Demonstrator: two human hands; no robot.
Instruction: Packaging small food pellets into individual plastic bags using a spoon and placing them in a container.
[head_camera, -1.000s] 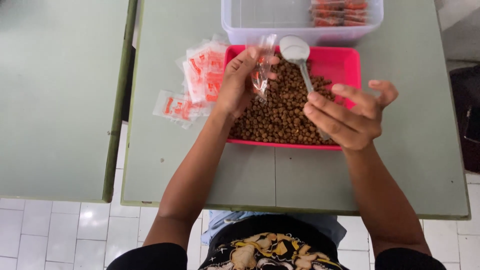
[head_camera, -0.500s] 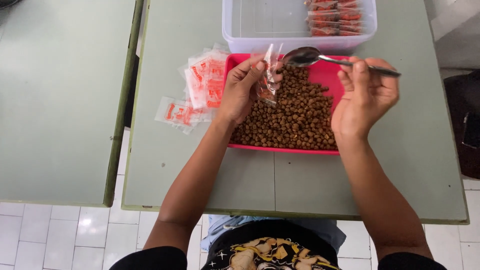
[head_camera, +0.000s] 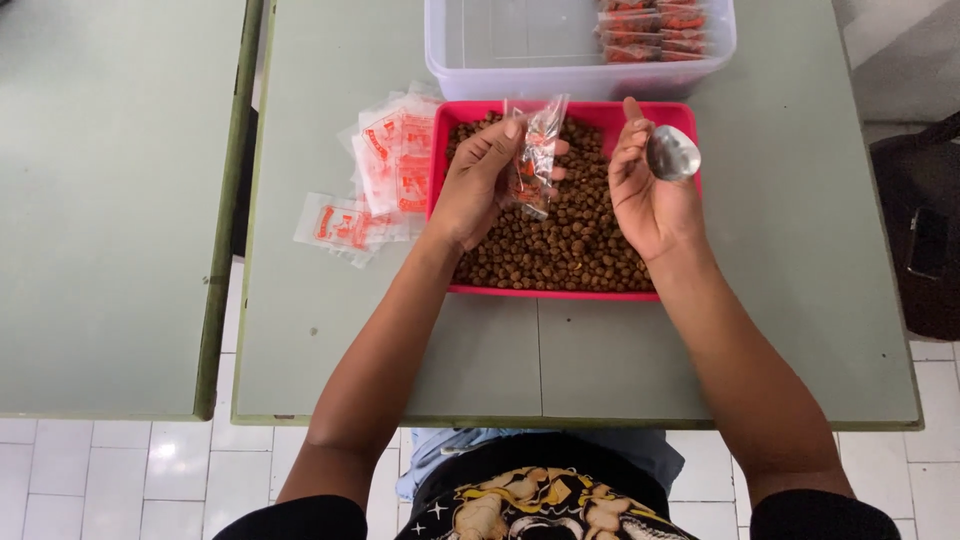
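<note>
The left hand (head_camera: 478, 185) is pinching a small clear bag (head_camera: 535, 150) over the pellets (head_camera: 560, 235) in the pink tray (head_camera: 560, 292). Just right of it, the right hand (head_camera: 645, 185) is gripping a spoon (head_camera: 672, 152), bowl raised beside the bag.

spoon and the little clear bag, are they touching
Apart. The head view shows the spoon in the right hand, with a strip of pellets and tray between it and the bag in the left hand.
</note>
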